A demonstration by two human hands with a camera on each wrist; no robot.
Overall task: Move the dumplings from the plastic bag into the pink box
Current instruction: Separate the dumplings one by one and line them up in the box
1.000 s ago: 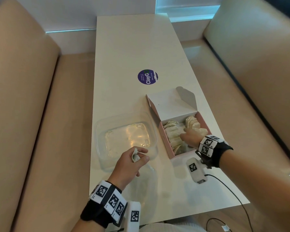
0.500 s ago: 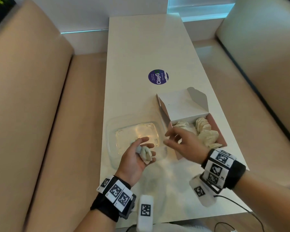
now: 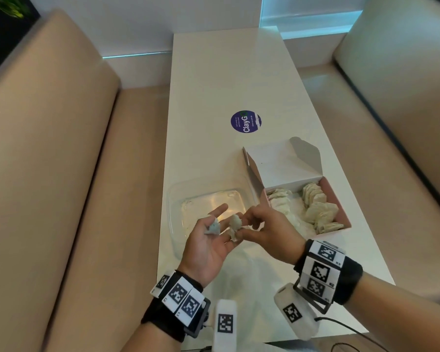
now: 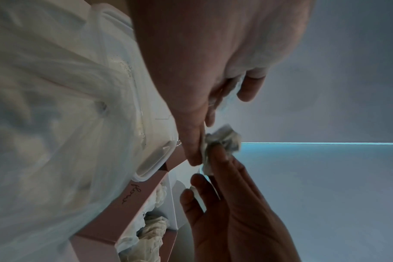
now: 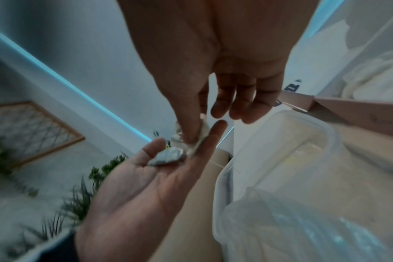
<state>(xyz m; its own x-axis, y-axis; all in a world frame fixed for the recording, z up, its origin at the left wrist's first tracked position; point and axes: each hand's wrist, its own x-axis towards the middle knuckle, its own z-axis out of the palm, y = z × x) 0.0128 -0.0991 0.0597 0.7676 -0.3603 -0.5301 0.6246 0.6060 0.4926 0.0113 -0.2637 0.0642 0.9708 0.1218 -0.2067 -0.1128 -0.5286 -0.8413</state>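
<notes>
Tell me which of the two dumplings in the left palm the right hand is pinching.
The dumpling nearer the pink box; the other dumpling lies free by the left thumb.

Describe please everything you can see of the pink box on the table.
The pink box looks like thin card, pink outside and white inside. It stands open on the white table, its lid tilted back, right of a clear plastic container. Pale pleated dumplings lie in rows inside, on white lining. Dark handwriting marks one outer wall. No hand touches it.
</notes>
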